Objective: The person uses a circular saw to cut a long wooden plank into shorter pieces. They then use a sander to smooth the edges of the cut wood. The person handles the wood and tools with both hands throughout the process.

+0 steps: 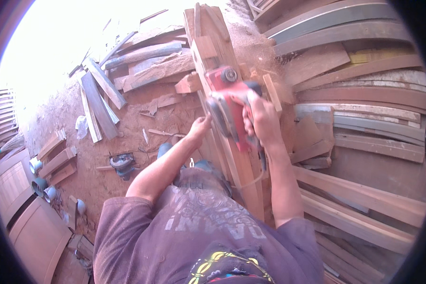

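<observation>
A red electric planer (241,135) with a black knob lies along a long wooden beam (251,199). My right hand (262,118) is wrapped round the planer's rear handle, its cord hanging below. At the beam's left edge is my left hand (201,127), fingers curled in beside the planer's dark side cover; whether they grip the wood or touch the tool is hard to see. A small wood block (204,47) sits on the beam farther ahead. Wood dust (258,45) sprays to the planer's far right.
Stacked boards (364,99) line the right side. Loose planks (97,102) and a wood pile (149,61) lie at the far left. On the dusty ground is a blue power tool (123,163), with door panels (40,234) at the lower left.
</observation>
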